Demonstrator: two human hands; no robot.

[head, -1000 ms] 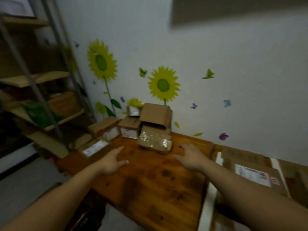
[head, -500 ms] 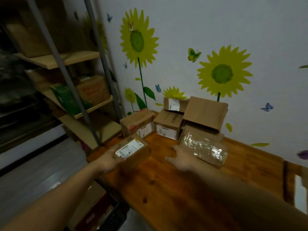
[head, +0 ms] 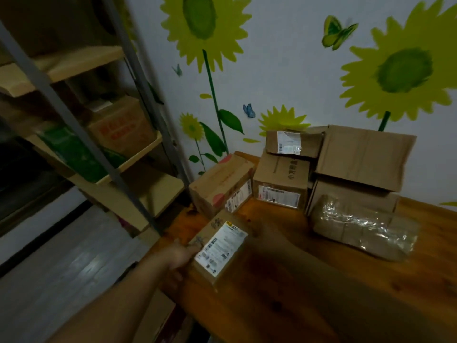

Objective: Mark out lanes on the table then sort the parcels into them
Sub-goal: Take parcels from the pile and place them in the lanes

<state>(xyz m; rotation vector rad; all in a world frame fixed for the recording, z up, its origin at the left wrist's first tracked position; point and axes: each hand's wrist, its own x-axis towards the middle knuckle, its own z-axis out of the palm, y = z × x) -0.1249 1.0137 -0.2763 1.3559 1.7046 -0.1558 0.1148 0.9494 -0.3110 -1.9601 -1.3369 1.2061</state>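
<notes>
Small labelled parcel (head: 220, 246) at the wooden table's (head: 371, 280) near-left corner: the left hand (head: 181, 254), spread a second ago, now grips its left edge. The right hand (head: 269, 241) has closed in beside it, too blurred to tell its state. Sorting looks underway, with no lanes visible here.

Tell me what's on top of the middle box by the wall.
A smaller cardboard box with a shiny white label rests on the middle box. Anything behind both is hidden.
</notes>
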